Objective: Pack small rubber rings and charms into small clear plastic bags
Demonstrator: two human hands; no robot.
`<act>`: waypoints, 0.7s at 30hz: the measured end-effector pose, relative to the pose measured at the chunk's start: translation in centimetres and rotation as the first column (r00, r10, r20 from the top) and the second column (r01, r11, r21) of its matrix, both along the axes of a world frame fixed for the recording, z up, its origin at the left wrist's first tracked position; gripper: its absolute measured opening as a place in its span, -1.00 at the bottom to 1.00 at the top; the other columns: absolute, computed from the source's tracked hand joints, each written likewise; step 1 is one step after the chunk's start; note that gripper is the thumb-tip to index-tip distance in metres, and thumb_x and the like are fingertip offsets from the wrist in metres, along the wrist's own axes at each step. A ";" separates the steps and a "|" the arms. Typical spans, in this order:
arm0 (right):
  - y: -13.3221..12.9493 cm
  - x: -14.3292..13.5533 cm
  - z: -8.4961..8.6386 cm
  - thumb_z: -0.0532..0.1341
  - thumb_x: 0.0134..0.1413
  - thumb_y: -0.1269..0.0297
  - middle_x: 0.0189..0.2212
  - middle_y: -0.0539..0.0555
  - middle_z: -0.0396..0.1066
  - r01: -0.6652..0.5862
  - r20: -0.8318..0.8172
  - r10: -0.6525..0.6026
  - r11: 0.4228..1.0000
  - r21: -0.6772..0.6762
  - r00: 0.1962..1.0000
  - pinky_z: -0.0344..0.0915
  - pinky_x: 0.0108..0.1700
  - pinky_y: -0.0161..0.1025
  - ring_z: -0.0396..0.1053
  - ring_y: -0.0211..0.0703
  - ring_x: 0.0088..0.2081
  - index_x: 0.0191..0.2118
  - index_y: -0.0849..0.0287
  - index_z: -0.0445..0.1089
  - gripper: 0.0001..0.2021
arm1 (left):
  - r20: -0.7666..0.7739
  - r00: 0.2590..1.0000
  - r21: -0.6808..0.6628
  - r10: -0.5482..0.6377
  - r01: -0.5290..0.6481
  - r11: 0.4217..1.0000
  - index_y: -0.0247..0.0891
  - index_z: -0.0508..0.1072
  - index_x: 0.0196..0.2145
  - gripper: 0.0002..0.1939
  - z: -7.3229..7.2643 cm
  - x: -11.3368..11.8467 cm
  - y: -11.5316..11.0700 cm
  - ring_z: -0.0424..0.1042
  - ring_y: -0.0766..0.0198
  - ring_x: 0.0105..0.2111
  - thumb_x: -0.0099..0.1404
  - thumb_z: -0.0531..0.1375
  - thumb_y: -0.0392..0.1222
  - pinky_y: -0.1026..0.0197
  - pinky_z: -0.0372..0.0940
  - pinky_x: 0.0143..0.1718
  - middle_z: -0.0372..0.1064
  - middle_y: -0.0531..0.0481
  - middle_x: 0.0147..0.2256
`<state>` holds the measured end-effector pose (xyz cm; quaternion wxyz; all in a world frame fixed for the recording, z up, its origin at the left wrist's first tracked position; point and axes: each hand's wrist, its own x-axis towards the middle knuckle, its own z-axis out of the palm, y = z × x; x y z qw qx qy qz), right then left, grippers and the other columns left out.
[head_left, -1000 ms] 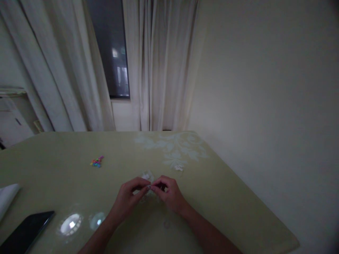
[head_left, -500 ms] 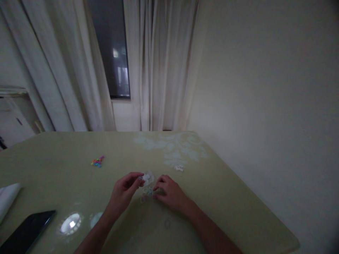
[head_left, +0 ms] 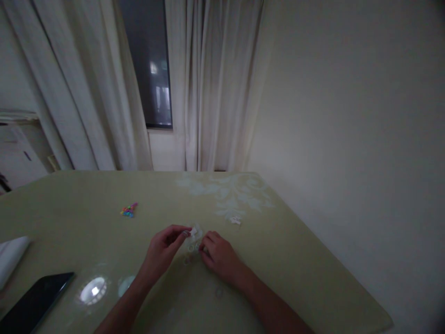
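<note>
A: What's the left hand [head_left: 162, 248] doing?

B: Thumb and fingertips pinched on a small pale loop [head_left: 186, 234] (blurry, so the exact shape is hard to call). Same grip as half a second ago, hardly moved.

A: And the right hand [head_left: 222, 256]?

B: That's the change. Half a second back, thumb and fingers stand apart beside the little rings [head_left: 191, 248]. Now the fingers are drawn in, gap narrow, tips down at the right edge of the pile. Can't tell if there's a ring between them.

A: Hands together?

B: No. A second ago the fingertips meet over one piece; now they're apart, rings and part of the clear bag [head_left: 198, 230] showing between.

A: Where's the bag?

B: On the table [head_left: 295, 264], just past the left fingertips, with something white in it (contact with the fingers: can't tell). Rings lie loosely on the near side of it.

A: Anything else moved?

B: Not on the table. White bits [head_left: 235, 221] sit beyond the right hand, the coloured pieces [head_left: 129, 210] far off to the left, the dark tablet-like slab [head_left: 36, 301] at near left. All as before.
</note>
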<state>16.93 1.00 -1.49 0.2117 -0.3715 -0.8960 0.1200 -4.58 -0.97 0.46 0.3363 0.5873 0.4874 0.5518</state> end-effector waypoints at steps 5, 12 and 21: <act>0.1 -0.8 -0.7 0.28 0.34 0.31 -0.10 0.13 0.49 -0.030 0.010 0.030 0.999 0.023 1.000 0.33 0.05 -0.20 0.39 -0.05 -0.02 -0.14 0.16 0.48 -0.93 | 0.060 0.998 -0.035 -0.025 0.027 0.999 -0.21 0.65 -0.24 -0.72 0.1 0.0 0.1 0.65 0.12 -0.36 0.18 0.36 0.03 0.18 0.55 -0.31 0.68 -0.09 -0.34; 0.4 -1.6 -1.4 0.26 0.33 0.31 -0.13 0.18 0.50 -0.044 0.105 0.035 0.995 0.087 0.994 0.35 0.04 -0.15 0.40 0.01 -0.05 -0.13 0.21 0.49 -0.90 | 0.031 0.999 -0.009 -0.012 0.012 1.000 -0.21 0.64 -0.35 -0.77 0.1 0.0 0.1 0.63 0.15 -0.39 0.14 0.39 0.00 0.19 0.54 -0.30 0.65 -0.05 -0.39; 0.1 -0.7 -0.3 0.23 0.32 0.36 -0.24 0.05 0.39 -0.026 -0.416 -0.075 0.973 -0.231 0.906 0.30 -0.14 -0.27 0.35 -0.16 -0.20 -0.20 0.18 0.43 -0.96 | 0.032 0.995 -0.016 -0.097 0.097 0.995 -0.23 0.53 -0.39 -0.81 -0.1 0.1 -0.2 0.57 0.24 -0.46 0.20 0.36 -0.06 0.27 0.44 -0.39 0.55 0.03 -0.48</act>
